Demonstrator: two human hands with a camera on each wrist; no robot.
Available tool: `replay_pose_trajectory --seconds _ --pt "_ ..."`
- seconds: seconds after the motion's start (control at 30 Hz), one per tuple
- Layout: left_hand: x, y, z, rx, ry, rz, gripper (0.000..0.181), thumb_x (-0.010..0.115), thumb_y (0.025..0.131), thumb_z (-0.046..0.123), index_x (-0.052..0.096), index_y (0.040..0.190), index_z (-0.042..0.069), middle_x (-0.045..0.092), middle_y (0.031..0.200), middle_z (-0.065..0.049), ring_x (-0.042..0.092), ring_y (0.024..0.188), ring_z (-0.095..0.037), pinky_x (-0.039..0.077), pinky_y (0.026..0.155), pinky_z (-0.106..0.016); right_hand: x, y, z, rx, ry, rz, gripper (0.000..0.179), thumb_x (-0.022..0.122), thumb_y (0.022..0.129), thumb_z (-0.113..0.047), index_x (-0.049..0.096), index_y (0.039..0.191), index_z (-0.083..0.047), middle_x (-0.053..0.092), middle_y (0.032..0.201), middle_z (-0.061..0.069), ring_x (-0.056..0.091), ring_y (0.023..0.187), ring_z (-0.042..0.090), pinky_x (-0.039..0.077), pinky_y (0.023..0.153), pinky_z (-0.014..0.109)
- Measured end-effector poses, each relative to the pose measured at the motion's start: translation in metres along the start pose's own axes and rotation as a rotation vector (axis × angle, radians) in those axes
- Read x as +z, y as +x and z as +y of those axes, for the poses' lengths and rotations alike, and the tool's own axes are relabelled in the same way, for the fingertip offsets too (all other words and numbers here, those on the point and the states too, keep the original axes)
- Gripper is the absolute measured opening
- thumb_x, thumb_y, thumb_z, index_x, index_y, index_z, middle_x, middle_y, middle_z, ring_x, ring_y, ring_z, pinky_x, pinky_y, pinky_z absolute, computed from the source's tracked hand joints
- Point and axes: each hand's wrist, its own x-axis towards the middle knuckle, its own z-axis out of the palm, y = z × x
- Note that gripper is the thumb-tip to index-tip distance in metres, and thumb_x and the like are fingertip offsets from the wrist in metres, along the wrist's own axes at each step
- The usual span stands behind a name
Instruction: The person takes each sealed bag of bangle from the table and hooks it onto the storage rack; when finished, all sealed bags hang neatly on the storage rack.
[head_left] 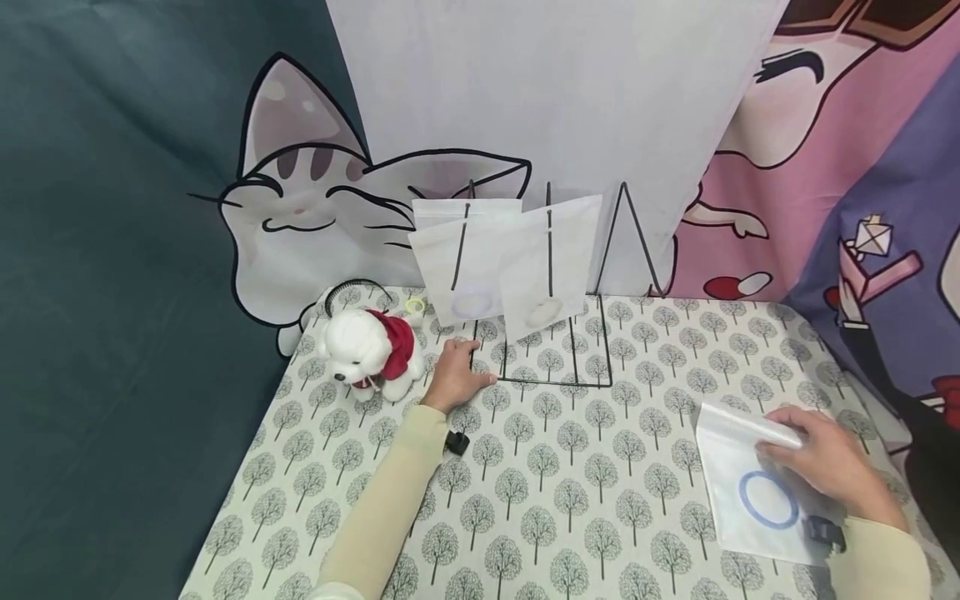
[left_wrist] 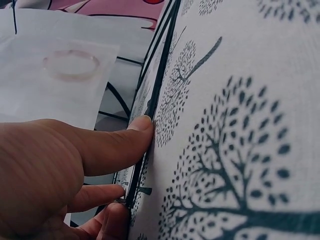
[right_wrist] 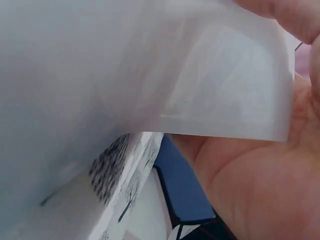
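Note:
My left hand (head_left: 456,375) holds the front left corner of a black wire rack (head_left: 555,382); in the left wrist view its thumb (left_wrist: 142,127) lies against the base wire, with fingers curled around the corner. Two frosted pouches hang on the rack's upright hooks. The left pouch (head_left: 450,258) contains a pale purple ring, the other pouch (head_left: 555,258) a beige one. At the right, my right hand (head_left: 821,458) pinches the upper part of a third frosted pouch (head_left: 735,500), which has a blue ring (head_left: 768,500) in it. That pouch fills much of the right wrist view.
A white plush dog (head_left: 360,346) in a red garment sits left of the rack. Behind it are a black toothed headband (head_left: 352,285) and a small yellow ring (head_left: 415,305). The rack's right hook (head_left: 633,217) carries no pouch. A tree-patterned cloth (head_left: 570,500) covers the table.

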Motion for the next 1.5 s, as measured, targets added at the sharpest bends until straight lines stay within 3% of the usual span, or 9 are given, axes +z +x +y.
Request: replay_pose_trajectory --seconds 0.17,0.3,0.47,0.67,0.77,0.9,1.07,1.37,1.5 --pt "-0.001 -0.001 0.001 0.015 -0.001 -0.005 0.084 0.091 0.083 0.026 0.051 0.155 0.007 0.045 0.152 -0.023 0.055 0.135 -0.042 0.046 0.119 -0.055 0.000 -0.001 -0.012 0.042 0.112 -0.053 0.064 0.091 0.084 -0.030 0.058 0.135 -0.009 0.070 0.112 0.026 0.053 0.079 -0.004 0.046 0.060 0.023" --pt "-0.001 -0.001 0.001 0.023 0.001 0.000 0.083 0.091 0.083 0.026 0.052 0.154 0.006 0.046 0.151 -0.023 0.055 0.135 -0.042 0.046 0.120 -0.053 -0.003 0.003 -0.023 0.057 0.123 -0.037 0.065 0.090 0.084 -0.036 0.060 0.132 -0.006 0.067 0.119 0.028 0.050 0.083 -0.008 0.046 0.062 0.019" --pt "-0.001 0.000 0.001 0.024 0.012 0.002 0.083 0.091 0.083 0.027 0.052 0.154 0.006 0.046 0.151 -0.023 0.055 0.135 -0.042 0.046 0.120 -0.053 -0.009 0.003 -0.038 0.032 0.180 -0.034 0.040 0.084 0.092 -0.034 0.067 0.117 -0.008 0.071 0.104 0.007 0.053 0.082 -0.006 0.045 0.063 0.017" --pt "-0.001 -0.001 0.000 0.013 0.011 -0.002 0.085 0.091 0.082 0.027 0.052 0.154 0.006 0.045 0.151 -0.023 0.055 0.136 -0.042 0.045 0.121 -0.053 -0.019 -0.001 -0.061 -0.088 0.293 -0.006 0.014 0.076 0.098 -0.014 0.069 0.109 -0.010 0.071 0.097 -0.015 0.058 0.090 -0.006 0.044 0.074 0.009" --pt "-0.002 -0.001 -0.001 0.009 0.001 0.001 0.085 0.091 0.083 0.027 0.051 0.155 0.007 0.045 0.151 -0.022 0.054 0.136 -0.042 0.045 0.121 -0.053 -0.026 -0.002 -0.073 -0.146 0.347 0.017 0.015 0.075 0.096 -0.004 0.070 0.110 -0.008 0.071 0.100 -0.020 0.060 0.087 -0.005 0.047 0.067 0.011" --pt "-0.002 0.000 -0.001 0.008 -0.007 -0.002 0.085 0.091 0.083 0.027 0.051 0.155 0.007 0.044 0.152 -0.022 0.054 0.137 -0.042 0.044 0.121 -0.053 -0.034 -0.006 -0.089 -0.195 0.384 0.058 0.022 0.074 0.093 0.005 0.071 0.112 -0.006 0.069 0.094 -0.024 0.056 0.064 0.000 0.045 0.047 0.022" --pt "-0.003 0.000 0.000 0.004 -0.013 -0.008 0.086 0.091 0.082 0.027 0.051 0.155 0.008 0.043 0.154 -0.022 0.053 0.138 -0.042 0.044 0.121 -0.054 -0.042 -0.007 -0.111 -0.229 0.389 0.126 0.028 0.076 0.089 0.009 0.074 0.113 -0.007 0.070 0.092 -0.023 0.052 0.048 0.005 0.043 0.040 0.023" --pt "-0.003 0.000 0.002 0.007 0.003 -0.014 0.085 0.091 0.083 0.028 0.051 0.155 0.009 0.044 0.153 -0.022 0.055 0.136 -0.042 0.046 0.120 -0.054 -0.052 -0.002 -0.142 -0.335 0.489 0.203 0.036 0.079 0.078 0.021 0.076 0.108 0.001 0.075 0.099 -0.012 0.042 0.048 0.004 0.033 0.038 0.027" --pt "-0.003 0.001 0.001 0.013 0.000 -0.012 0.085 0.091 0.082 0.028 0.051 0.155 0.008 0.044 0.152 -0.022 0.055 0.135 -0.042 0.046 0.120 -0.054 -0.056 0.007 -0.153 -0.405 0.546 0.228 0.036 0.076 0.074 0.027 0.075 0.102 0.005 0.077 0.094 -0.008 0.056 0.056 0.001 0.044 0.043 0.019"
